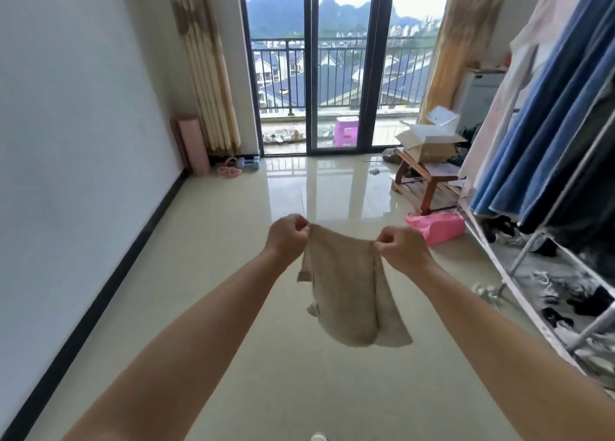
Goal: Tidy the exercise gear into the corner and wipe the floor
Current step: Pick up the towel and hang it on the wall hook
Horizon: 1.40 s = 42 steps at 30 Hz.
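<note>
Floor: your glossy tiled floor (233, 274) runs open from you to the glass door (342, 74) — white wall (66, 124) on the left, clothes rack (545, 241) crowding the right edge.
Corner: rolled pink mat (191, 144) stands upright against the wall, blue dumbbells (249, 163) and pink bands (229, 169) on the floor just beside it.
Cloth: your beige cloth (346, 287) hangs in the air over the tiles.
Left hand: your left hand (288, 237) pinches one top corner, fingers curled.
Right hand: your right hand (401, 246) pinches the other — both arms stretched forward.
</note>
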Each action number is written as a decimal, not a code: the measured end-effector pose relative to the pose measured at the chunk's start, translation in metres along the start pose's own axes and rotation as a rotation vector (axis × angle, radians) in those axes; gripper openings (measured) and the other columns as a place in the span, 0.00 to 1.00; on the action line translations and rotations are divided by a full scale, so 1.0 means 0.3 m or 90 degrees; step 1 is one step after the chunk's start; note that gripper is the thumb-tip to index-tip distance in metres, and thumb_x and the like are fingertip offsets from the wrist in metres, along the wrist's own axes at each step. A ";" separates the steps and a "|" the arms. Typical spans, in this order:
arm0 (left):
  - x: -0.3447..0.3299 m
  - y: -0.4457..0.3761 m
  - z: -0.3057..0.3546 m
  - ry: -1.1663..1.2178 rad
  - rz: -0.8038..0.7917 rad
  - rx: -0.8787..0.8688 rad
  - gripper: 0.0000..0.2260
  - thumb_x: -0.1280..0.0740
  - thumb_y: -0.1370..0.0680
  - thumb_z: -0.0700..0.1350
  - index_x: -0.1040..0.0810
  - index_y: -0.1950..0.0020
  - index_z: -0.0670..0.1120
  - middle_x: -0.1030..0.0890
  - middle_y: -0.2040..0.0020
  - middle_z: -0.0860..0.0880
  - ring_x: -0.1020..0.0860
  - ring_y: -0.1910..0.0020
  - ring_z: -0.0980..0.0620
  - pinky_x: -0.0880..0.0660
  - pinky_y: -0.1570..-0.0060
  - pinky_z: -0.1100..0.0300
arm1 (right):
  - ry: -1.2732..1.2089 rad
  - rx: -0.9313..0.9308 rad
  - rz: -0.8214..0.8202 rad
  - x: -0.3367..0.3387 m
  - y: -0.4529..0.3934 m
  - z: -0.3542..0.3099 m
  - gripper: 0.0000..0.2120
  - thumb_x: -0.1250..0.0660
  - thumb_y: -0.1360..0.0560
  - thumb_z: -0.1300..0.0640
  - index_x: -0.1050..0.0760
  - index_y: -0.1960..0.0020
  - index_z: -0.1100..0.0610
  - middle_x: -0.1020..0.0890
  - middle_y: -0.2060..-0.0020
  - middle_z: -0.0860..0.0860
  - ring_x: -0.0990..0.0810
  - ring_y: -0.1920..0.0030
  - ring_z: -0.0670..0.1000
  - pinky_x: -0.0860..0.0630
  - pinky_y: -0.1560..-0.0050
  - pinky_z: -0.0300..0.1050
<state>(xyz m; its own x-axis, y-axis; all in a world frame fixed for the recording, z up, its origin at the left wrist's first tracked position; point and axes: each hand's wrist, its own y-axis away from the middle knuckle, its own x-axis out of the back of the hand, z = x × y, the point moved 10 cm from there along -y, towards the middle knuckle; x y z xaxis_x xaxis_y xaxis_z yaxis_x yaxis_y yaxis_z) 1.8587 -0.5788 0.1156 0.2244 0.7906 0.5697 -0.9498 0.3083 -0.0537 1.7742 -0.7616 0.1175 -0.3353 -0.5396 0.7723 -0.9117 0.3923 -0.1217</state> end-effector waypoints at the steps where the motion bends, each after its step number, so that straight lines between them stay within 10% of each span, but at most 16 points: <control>1: -0.014 -0.079 0.019 0.011 -0.014 -0.008 0.10 0.39 0.22 0.36 0.22 0.46 0.33 0.21 0.56 0.40 0.26 0.55 0.48 0.28 0.54 0.57 | -0.006 0.001 -0.005 0.014 -0.080 0.004 0.11 0.37 0.29 0.68 0.26 0.69 0.58 0.27 0.72 0.48 0.27 0.61 0.51 0.33 0.66 0.37; 12: -0.120 -1.029 0.329 0.010 -0.029 -0.110 0.05 0.36 0.23 0.36 0.20 0.53 0.40 0.25 0.67 0.50 0.26 0.64 0.52 0.29 0.64 0.64 | 0.104 0.031 -0.082 0.088 -0.974 0.046 0.06 0.36 0.27 0.65 0.20 0.55 0.65 0.30 0.71 0.45 0.29 0.63 0.46 0.39 0.69 0.32; 18: -0.198 -1.448 0.460 0.006 0.043 -0.168 0.09 0.36 0.24 0.33 0.17 0.49 0.35 0.21 0.60 0.48 0.24 0.59 0.52 0.29 0.61 0.68 | 0.164 0.122 -0.099 0.022 -1.385 0.112 0.16 0.39 0.28 0.67 0.34 0.71 0.53 0.32 0.70 0.44 0.31 0.66 0.46 0.36 0.68 0.34; 24: -0.258 -1.889 0.494 0.065 0.071 -0.164 0.09 0.36 0.25 0.29 0.18 0.49 0.33 0.22 0.67 0.52 0.25 0.75 0.72 0.27 0.63 0.75 | -0.032 0.154 -0.129 0.003 -1.875 0.229 0.06 0.34 0.27 0.65 0.20 0.54 0.67 0.28 0.70 0.44 0.28 0.66 0.46 0.33 0.66 0.29; 31: -0.292 -2.309 0.527 0.089 -0.007 -0.121 0.17 0.39 0.26 0.23 0.25 0.41 0.38 0.20 0.78 0.61 0.24 0.77 0.69 0.31 0.74 0.80 | -0.197 0.085 -0.218 -0.097 -2.444 0.343 0.07 0.35 0.25 0.67 0.19 0.55 0.60 0.21 0.65 0.49 0.24 0.67 0.41 0.33 0.72 0.24; 37: -0.188 -2.696 0.408 0.098 0.036 -0.110 0.18 0.38 0.26 0.23 0.29 0.37 0.33 0.18 0.74 0.59 0.22 0.74 0.68 0.26 0.67 0.75 | -0.340 0.153 -0.368 -0.285 -2.837 0.135 0.19 0.41 0.21 0.66 0.31 0.32 0.57 0.26 0.41 0.47 0.30 0.38 0.47 0.30 0.38 0.40; 39: -0.157 -2.847 0.362 0.105 0.041 -0.110 0.19 0.38 0.26 0.23 0.30 0.37 0.35 0.18 0.75 0.59 0.22 0.74 0.68 0.26 0.68 0.76 | -0.360 0.173 -0.445 -0.376 -2.960 0.057 0.17 0.41 0.21 0.66 0.29 0.34 0.59 0.25 0.43 0.47 0.29 0.40 0.46 0.31 0.35 0.43; 42: -0.104 -3.076 0.255 0.101 0.034 -0.076 0.18 0.38 0.27 0.22 0.26 0.41 0.37 0.18 0.75 0.58 0.21 0.74 0.67 0.24 0.67 0.75 | -0.333 0.178 -0.462 -0.480 -3.169 -0.037 0.10 0.36 0.24 0.66 0.20 0.58 0.56 0.20 0.70 0.38 0.26 0.63 0.43 0.29 0.62 0.32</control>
<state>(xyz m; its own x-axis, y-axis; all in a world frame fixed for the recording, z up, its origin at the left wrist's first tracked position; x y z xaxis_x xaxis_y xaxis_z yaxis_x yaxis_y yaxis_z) 2.7115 -0.9285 0.2102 0.2151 0.8779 0.4277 -0.9307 0.3170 -0.1826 2.6919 -1.0486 0.1290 0.3361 -0.8750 0.3483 -0.9409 -0.3287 0.0823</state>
